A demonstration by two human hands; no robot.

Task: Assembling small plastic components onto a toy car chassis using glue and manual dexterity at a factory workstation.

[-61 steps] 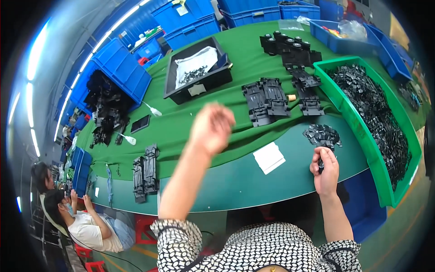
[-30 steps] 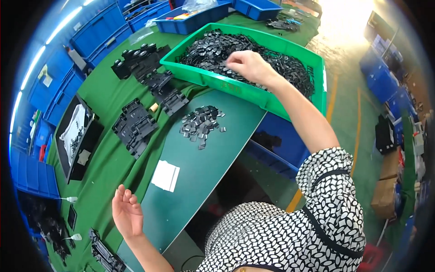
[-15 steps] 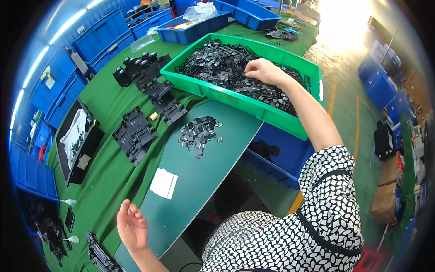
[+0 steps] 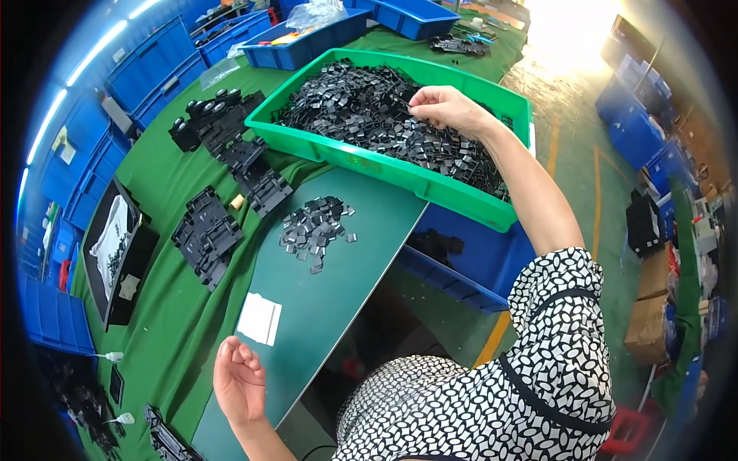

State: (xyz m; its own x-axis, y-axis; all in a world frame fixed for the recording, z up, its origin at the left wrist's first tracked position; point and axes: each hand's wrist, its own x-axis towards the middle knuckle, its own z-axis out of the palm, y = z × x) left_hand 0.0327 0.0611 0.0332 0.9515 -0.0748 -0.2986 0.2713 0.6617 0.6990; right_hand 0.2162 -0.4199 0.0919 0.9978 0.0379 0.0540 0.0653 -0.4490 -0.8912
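My right hand reaches over a green bin heaped with small flat black plastic pieces. Its thumb and fingers are pinched together just above the heap. Whatever the fingertips hold cannot be told apart from the dark pieces behind them. Lower left, my left hand hovers near the table's front edge, palm turned up and fingers loosely curled apart, with nothing seen in it. Between the hands, a loose pile of small black squares lies on the dark green tabletop. A white card rests close to my left hand.
Black moulded plastic housings lie on the green cloth at left, beside a black tray with a white bag. Blue bins stand along the back. Another blue bin sits below the green one.
The view has shifted, so the table things appear further left. My right hand stays pinched over the bin's pieces. My left hand has moved a little toward the right, closer to the white card.
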